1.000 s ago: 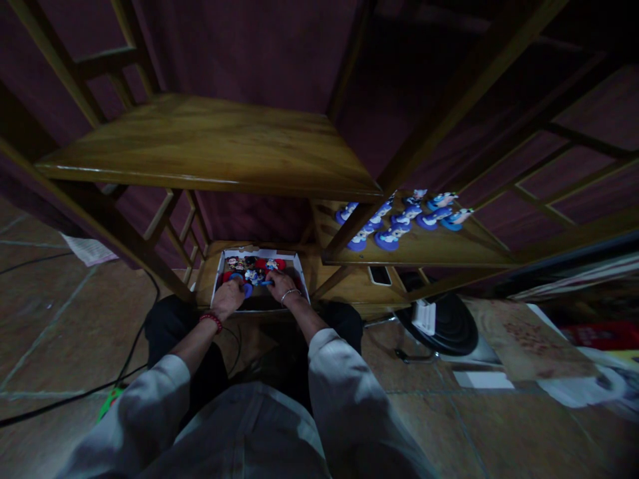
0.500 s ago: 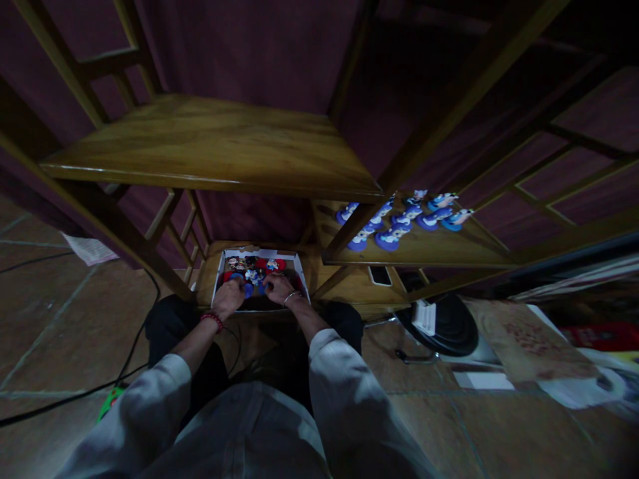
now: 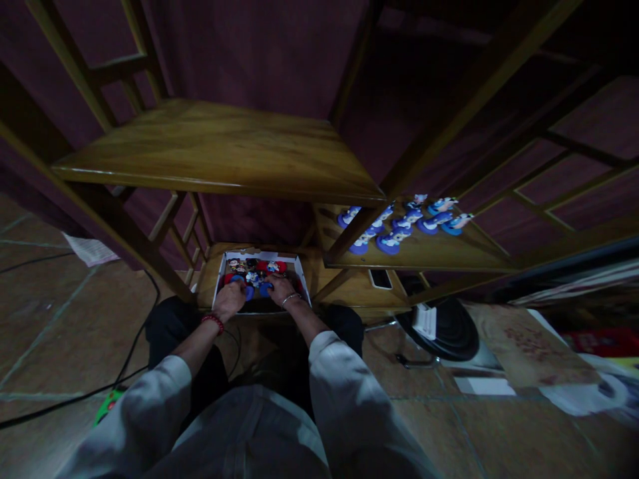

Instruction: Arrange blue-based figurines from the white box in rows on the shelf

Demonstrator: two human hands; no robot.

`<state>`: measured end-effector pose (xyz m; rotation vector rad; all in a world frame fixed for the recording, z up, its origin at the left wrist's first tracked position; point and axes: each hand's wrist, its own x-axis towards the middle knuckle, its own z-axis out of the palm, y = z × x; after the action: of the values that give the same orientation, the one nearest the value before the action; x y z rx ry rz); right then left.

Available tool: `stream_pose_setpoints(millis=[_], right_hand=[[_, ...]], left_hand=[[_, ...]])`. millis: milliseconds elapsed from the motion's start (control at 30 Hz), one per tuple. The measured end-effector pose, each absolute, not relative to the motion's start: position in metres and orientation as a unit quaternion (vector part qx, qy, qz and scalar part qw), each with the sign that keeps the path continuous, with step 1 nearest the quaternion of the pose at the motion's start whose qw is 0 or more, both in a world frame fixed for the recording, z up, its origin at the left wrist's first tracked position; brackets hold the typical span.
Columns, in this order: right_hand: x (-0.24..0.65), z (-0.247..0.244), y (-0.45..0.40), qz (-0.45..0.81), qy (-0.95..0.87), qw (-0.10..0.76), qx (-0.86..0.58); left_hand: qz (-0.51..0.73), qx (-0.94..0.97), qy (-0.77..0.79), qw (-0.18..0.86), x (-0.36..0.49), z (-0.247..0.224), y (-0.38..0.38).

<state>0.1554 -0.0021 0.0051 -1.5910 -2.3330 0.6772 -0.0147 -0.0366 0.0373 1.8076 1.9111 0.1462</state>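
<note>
A shallow white cardboard box [image 3: 299,273] sits on the lowest wooden shelf, with several small figurines on red and blue round bases inside. My left hand [image 3: 229,301], a red bead bracelet at its wrist, reaches over the near left side of the box, fingers curled on a blue-based figurine [image 3: 249,293]. Over the right half is my right hand [image 3: 281,290], with a silver bracelet. Its fingers close around another blue base [image 3: 266,289]. Fingertips of both hands are partly hidden. Between them lies a blue-and-white figurine [image 3: 253,277].
Several figurines on purple-blue bases [image 3: 389,243] stand on the middle shelf [image 3: 439,256] at right. A wooden shelf [image 3: 219,153] overhangs the box. A phone [image 3: 381,279] lies on the lower shelf. At right is a round black stool seat [image 3: 452,326]; cables [image 3: 60,402] cross the floor at left.
The right hand and the blue base at its fingers have shifted slightly, and more of that base shows. The left hand stays nearly in place. The whole view has tilted a little.
</note>
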Motion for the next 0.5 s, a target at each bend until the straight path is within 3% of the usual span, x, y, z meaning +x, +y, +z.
stream_pose_setpoints(millis=[267,500], right_hand=[[0.133,0.023,-0.002,0.196,-0.751,0.023,-0.630],[0.119,0.021,0.002,0.197,-0.754,0.019,-0.626]], left_hand=[[0.057,0.661,0.700,0.265,-0.015,0.039,-0.036],[0.055,0.663,0.698,0.264,-0.015,0.041,-0.035]])
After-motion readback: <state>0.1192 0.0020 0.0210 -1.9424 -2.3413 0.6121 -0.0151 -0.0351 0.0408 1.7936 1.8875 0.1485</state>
